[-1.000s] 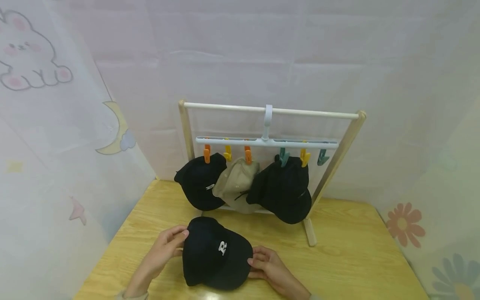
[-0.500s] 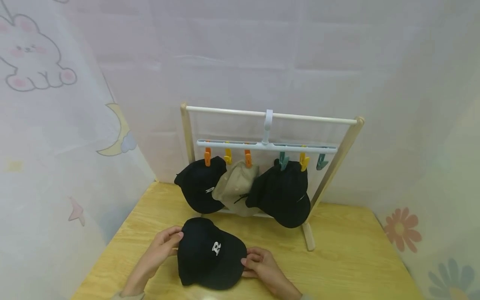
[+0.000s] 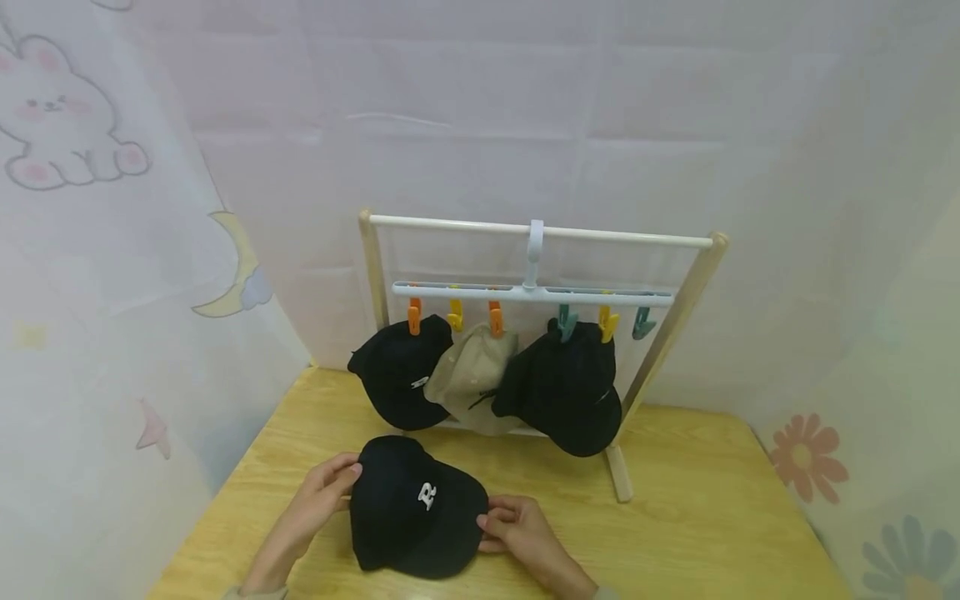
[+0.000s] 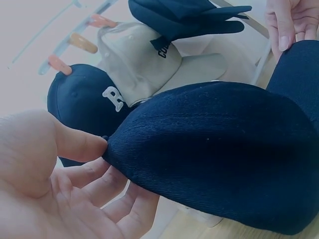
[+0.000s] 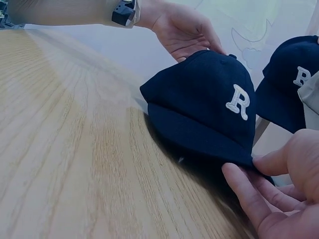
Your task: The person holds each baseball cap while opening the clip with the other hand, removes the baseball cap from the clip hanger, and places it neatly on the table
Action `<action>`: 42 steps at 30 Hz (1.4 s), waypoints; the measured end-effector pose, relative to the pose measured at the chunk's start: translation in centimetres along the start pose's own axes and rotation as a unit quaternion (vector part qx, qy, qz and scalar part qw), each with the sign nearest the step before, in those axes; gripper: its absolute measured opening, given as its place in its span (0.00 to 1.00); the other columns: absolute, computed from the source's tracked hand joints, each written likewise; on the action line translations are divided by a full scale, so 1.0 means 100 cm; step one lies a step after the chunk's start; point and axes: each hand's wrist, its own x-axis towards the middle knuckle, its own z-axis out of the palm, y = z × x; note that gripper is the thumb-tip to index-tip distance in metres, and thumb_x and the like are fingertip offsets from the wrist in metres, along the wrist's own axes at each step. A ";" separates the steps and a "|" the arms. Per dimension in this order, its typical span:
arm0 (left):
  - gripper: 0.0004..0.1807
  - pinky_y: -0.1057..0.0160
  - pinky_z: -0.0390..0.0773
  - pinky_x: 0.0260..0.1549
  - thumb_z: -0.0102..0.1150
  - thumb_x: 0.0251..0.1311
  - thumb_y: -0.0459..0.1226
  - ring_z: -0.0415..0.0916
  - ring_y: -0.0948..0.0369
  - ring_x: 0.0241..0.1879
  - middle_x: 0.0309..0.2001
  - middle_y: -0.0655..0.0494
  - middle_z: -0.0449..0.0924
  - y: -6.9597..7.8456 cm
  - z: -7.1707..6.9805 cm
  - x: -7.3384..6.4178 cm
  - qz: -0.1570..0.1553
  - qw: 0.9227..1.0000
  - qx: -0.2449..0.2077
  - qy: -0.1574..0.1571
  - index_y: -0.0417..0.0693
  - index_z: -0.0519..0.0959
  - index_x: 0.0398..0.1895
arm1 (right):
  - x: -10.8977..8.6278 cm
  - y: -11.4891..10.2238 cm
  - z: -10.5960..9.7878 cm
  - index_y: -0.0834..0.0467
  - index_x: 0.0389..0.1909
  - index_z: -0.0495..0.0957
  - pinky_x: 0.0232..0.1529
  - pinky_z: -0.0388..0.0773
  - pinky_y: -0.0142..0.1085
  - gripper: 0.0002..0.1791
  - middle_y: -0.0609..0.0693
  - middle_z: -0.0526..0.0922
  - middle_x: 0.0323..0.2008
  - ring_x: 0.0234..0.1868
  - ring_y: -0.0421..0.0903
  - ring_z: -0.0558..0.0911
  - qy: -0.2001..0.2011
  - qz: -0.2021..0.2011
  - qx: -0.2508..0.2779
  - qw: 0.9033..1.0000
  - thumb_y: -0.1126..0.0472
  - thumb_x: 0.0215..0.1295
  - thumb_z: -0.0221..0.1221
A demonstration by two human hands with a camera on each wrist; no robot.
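Observation:
A black baseball cap with a white letter R is held between both hands just above or on the table; I cannot tell whether it touches. My left hand pinches the crown's top, thumb against the button in the left wrist view. At the brim's edge, my right hand pinches the brim between thumb and fingers, as the right wrist view shows. Behind it, a black cap, a beige cap and black headwear at the right hang from clips.
A white hanger bar with orange, yellow and green clips hangs from a wooden-sided rack. The rightmost green clip holds nothing. Wooden table extends to the right, and a printed cloth closes off the back and sides.
Both hands and the held cap have shifted slightly left in the head view, with the grip unchanged. The camera view has tilted a little; the rack and hanging caps keep their arrangement.

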 end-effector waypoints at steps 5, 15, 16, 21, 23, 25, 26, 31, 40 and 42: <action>0.23 0.57 0.87 0.48 0.50 0.84 0.41 0.86 0.54 0.52 0.59 0.39 0.84 -0.002 0.000 0.000 0.000 1.000 0.004 0.011 0.30 0.74 0.67 | 0.002 0.001 0.001 0.79 0.68 0.71 0.43 0.90 0.42 0.28 0.54 0.87 0.37 0.41 0.48 0.91 0.005 0.003 -0.009 1.000 0.68 0.74 0.65; 0.23 0.53 0.87 0.50 0.50 0.84 0.42 0.86 0.52 0.53 0.58 0.41 0.84 -0.005 0.001 0.004 -0.008 1.000 -0.002 0.001 0.31 0.75 0.66 | 0.000 0.000 0.001 0.79 0.68 0.71 0.42 0.91 0.42 0.28 0.57 0.88 0.38 0.42 0.50 0.91 0.016 -0.002 -0.030 0.999 0.69 0.74 0.64; 0.23 0.53 0.87 0.50 0.50 0.84 0.42 0.86 0.52 0.54 0.58 0.40 0.84 -0.005 0.002 0.004 -0.008 1.000 -0.003 -0.001 0.31 0.75 0.66 | 0.000 0.000 0.001 0.79 0.68 0.70 0.42 0.91 0.42 0.28 0.57 0.88 0.38 0.42 0.50 0.91 0.016 -0.002 -0.032 0.999 0.69 0.74 0.64; 0.25 0.54 0.88 0.50 0.50 0.84 0.41 0.86 0.52 0.54 0.62 0.37 0.82 -0.009 0.003 0.003 -0.015 1.000 -0.005 -0.002 0.28 0.71 0.70 | -0.001 0.000 0.000 0.80 0.69 0.68 0.41 0.91 0.43 0.30 0.57 0.88 0.37 0.38 0.49 0.91 0.024 -0.002 -0.045 0.999 0.69 0.73 0.65; 0.27 0.54 0.88 0.50 0.51 0.83 0.41 0.86 0.52 0.55 0.64 0.34 0.81 -0.011 0.004 0.002 -0.018 1.000 -0.005 -0.004 0.27 0.69 0.73 | -0.002 0.000 -0.001 0.80 0.69 0.67 0.40 0.91 0.43 0.31 0.57 0.88 0.37 0.36 0.49 0.91 0.029 0.000 -0.052 0.998 0.69 0.72 0.66; 0.28 0.54 0.88 0.50 0.51 0.83 0.41 0.85 0.51 0.55 0.65 0.33 0.80 -0.011 0.004 0.002 -0.021 1.000 -0.005 -0.005 0.27 0.67 0.74 | -0.003 0.000 -0.003 0.80 0.69 0.67 0.39 0.91 0.42 0.32 0.56 0.88 0.36 0.35 0.48 0.90 0.032 0.000 -0.059 0.998 0.68 0.72 0.67; 0.29 0.53 0.88 0.50 0.52 0.83 0.41 0.85 0.51 0.55 0.65 0.33 0.80 -0.011 0.005 0.002 -0.021 1.000 -0.004 -0.005 0.26 0.67 0.74 | -0.004 -0.001 -0.004 0.80 0.69 0.67 0.39 0.91 0.42 0.32 0.56 0.88 0.36 0.35 0.48 0.90 0.033 0.001 -0.061 0.998 0.68 0.71 0.67; 0.28 0.52 0.88 0.50 0.52 0.83 0.40 0.85 0.49 0.56 0.63 0.33 0.81 -0.009 0.007 0.002 -0.027 1.000 0.010 0.005 0.27 0.67 0.74 | -0.005 0.000 -0.006 0.78 0.69 0.68 0.39 0.91 0.42 0.32 0.56 0.87 0.36 0.35 0.47 0.90 0.031 0.002 -0.067 0.997 0.67 0.71 0.68; 0.23 0.49 0.86 0.54 0.58 0.79 0.39 0.82 0.48 0.60 0.65 0.39 0.79 0.002 0.016 -0.004 -0.017 0.995 0.072 0.065 0.35 0.74 0.70 | -0.008 0.001 -0.011 0.76 0.68 0.71 0.38 0.90 0.41 0.29 0.57 0.84 0.40 0.37 0.50 0.89 0.048 -0.027 -0.082 0.995 0.67 0.72 0.67; 0.25 0.47 0.85 0.56 0.59 0.79 0.41 0.81 0.46 0.61 0.67 0.39 0.77 0.004 0.016 -0.005 0.000 0.993 0.095 0.067 0.36 0.73 0.71 | -0.010 0.000 -0.012 0.76 0.67 0.71 0.38 0.90 0.41 0.28 0.58 0.84 0.41 0.38 0.51 0.89 0.048 -0.038 -0.087 0.994 0.67 0.72 0.66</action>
